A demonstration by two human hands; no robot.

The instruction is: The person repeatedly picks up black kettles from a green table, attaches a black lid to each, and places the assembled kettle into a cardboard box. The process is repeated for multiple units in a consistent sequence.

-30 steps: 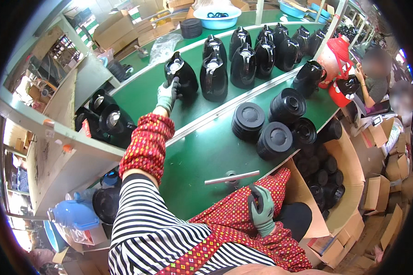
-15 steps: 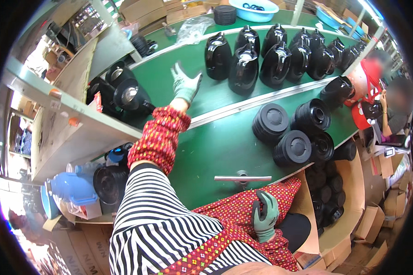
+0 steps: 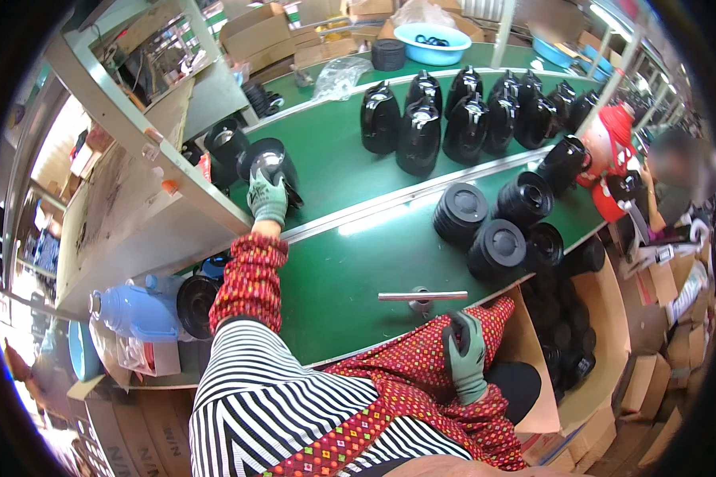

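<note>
My left hand (image 3: 268, 199), in a grey-green glove, is closed on a glossy black jug (image 3: 283, 162) at the left of the green bench. Its fingers lie over the near side of the jug and hide part of it. Another black jug (image 3: 227, 143) stands just behind, beside the shelf post. My right hand (image 3: 467, 358), gloved too, rests over my lap near the bench edge. Its fingers are loosely bent, with the thumb apart and nothing visible in it. Several glossy black jugs (image 3: 419, 139) stand in rows across the far side of the bench.
Stacked round black parts (image 3: 497, 248) sit at the right, above an open carton (image 3: 605, 334) of more black parts. A metal T-bar (image 3: 422, 296) rises near the front edge. A light-blue jug (image 3: 139, 310) stands left. Another person (image 3: 676, 179) sits far right.
My left hand has moved left and down from above the bench, from open and empty to closed on a black jug. My right hand has barely moved. The whole view has shifted slightly.
</note>
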